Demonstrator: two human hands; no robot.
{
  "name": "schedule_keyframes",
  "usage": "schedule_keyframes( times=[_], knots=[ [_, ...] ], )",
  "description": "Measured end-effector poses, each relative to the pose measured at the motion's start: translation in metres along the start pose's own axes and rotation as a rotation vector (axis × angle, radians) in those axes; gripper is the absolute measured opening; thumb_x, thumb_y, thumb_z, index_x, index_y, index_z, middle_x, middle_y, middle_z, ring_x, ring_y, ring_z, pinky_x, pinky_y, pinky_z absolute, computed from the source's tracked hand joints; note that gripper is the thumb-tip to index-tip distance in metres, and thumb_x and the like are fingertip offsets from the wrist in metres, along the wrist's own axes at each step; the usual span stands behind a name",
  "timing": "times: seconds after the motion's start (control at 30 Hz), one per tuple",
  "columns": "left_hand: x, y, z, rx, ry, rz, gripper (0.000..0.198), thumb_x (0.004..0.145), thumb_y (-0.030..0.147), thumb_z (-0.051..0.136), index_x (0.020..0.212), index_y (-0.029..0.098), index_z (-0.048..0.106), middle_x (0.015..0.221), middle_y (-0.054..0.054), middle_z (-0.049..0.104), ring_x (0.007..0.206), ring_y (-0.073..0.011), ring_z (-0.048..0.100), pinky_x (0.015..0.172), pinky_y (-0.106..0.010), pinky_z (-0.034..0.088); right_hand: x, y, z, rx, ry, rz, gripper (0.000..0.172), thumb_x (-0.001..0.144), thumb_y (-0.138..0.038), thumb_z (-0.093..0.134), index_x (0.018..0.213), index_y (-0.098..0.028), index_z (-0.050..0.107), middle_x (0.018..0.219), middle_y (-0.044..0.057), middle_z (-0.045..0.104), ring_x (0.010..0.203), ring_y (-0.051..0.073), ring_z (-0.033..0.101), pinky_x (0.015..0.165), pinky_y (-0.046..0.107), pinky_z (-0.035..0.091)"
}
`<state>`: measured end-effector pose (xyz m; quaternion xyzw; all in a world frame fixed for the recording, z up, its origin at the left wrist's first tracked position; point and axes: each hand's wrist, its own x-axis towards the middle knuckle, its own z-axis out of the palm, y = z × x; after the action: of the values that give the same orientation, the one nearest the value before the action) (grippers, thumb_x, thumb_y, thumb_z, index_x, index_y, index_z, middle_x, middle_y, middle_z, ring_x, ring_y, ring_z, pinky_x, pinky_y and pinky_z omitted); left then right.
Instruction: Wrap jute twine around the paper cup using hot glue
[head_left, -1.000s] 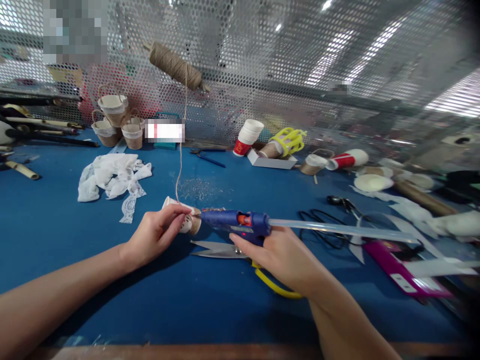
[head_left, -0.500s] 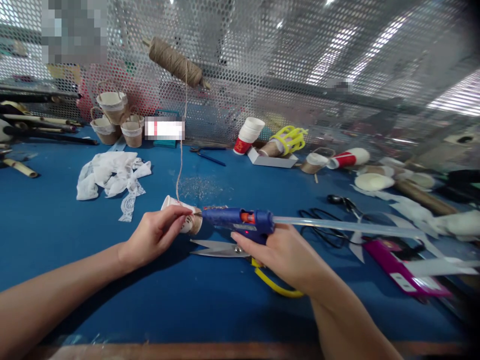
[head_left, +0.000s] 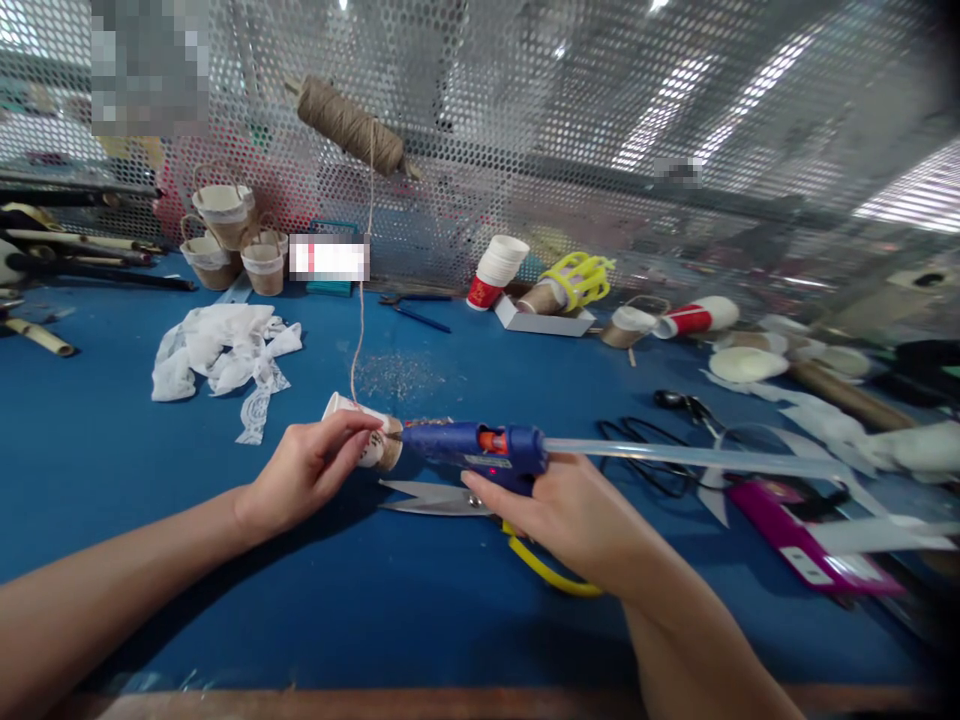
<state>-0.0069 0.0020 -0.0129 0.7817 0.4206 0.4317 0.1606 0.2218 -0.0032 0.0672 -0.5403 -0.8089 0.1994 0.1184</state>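
Note:
My left hand (head_left: 311, 465) is closed on a paper cup (head_left: 371, 455) that lies on its side, its base end toward the right and wrapped in brown twine. From the cup a strand of twine (head_left: 363, 320) runs up to a spool (head_left: 349, 125) on the mesh. In my right hand (head_left: 566, 510) is a blue glue gun (head_left: 476, 447), fingers wrapped round its handle. Its nozzle points left and meets or nearly meets the wrapped end of the cup. A long clear glue stick (head_left: 697, 456) sticks out of its back. Scissors (head_left: 435, 498) with yellow handles lie beneath the gun.
White lace (head_left: 214, 345) lies at the left, below twine-wrapped little baskets (head_left: 225, 215). Pliers (head_left: 416, 312) and stacked paper cups (head_left: 499, 270) stand toward the back. A purple power strip (head_left: 814, 535) and black cable (head_left: 645, 460) are at the right.
The glue gun's nozzle has shifted slightly left and down against the twine-wrapped end of the cup. My left hand stays almost still.

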Motion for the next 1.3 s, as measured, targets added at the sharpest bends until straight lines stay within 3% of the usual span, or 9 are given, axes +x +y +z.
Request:
schedule_keyframes(
  times=[0.3, 0.53, 0.73, 0.97, 1.3],
  knots=[
    [0.001, 0.003, -0.001, 0.026, 0.008, 0.055, 0.018, 0.086, 0.016, 0.042, 0.098, 0.015, 0.055, 0.072, -0.001, 0.067, 0.053, -0.0064, 0.059, 0.05, -0.014, 0.045, -0.002, 0.005, 0.001, -0.009, 0.04, -0.095, 0.026, 0.077, -0.024, 0.049, 0.055, -0.017, 0.059, 0.039, -0.006, 0.03, 0.035, 0.007, 0.027, 0.032, 0.02, 0.022],
    [0.0, 0.003, -0.002, 0.043, 0.01, 0.154, 0.019, 0.086, 0.013, 0.042, 0.1, 0.014, 0.054, 0.083, -0.005, 0.069, 0.064, -0.0086, 0.064, 0.057, -0.016, 0.049, 0.0, 0.003, -0.001, 0.05, 0.115, -0.081, 0.036, 0.077, -0.026, 0.051, 0.043, -0.02, 0.039, 0.035, -0.005, 0.038, 0.035, 0.008, 0.035, 0.037, 0.021, 0.031],
    [0.001, 0.007, -0.004, 0.075, -0.006, 0.212, 0.018, 0.085, 0.013, 0.043, 0.098, 0.013, 0.056, 0.079, -0.005, 0.068, 0.062, -0.0082, 0.063, 0.057, -0.015, 0.05, 0.001, 0.001, -0.002, 0.132, 0.084, -0.039, 0.039, 0.077, -0.03, 0.053, 0.041, -0.021, 0.039, 0.036, -0.004, 0.043, 0.037, 0.009, 0.041, 0.04, 0.021, 0.036],
    [0.001, 0.01, -0.006, 0.096, -0.029, 0.249, 0.018, 0.085, 0.011, 0.042, 0.097, 0.014, 0.055, 0.072, -0.003, 0.066, 0.059, -0.0084, 0.062, 0.054, -0.015, 0.049, 0.002, -0.002, -0.005, 0.137, 0.059, 0.015, 0.043, 0.077, -0.028, 0.053, 0.038, -0.02, 0.036, 0.035, -0.005, 0.04, 0.034, 0.007, 0.037, 0.037, 0.021, 0.033],
    [0.002, 0.007, -0.006, 0.097, -0.011, 0.241, 0.018, 0.085, 0.012, 0.042, 0.098, 0.014, 0.054, 0.078, -0.005, 0.068, 0.061, -0.0086, 0.063, 0.055, -0.015, 0.049, -0.001, 0.0, -0.006, 0.16, 0.054, 0.016, 0.038, 0.075, -0.03, 0.056, 0.041, -0.02, 0.041, 0.036, -0.005, 0.047, 0.035, 0.009, 0.044, 0.039, 0.021, 0.037]
  ],
)
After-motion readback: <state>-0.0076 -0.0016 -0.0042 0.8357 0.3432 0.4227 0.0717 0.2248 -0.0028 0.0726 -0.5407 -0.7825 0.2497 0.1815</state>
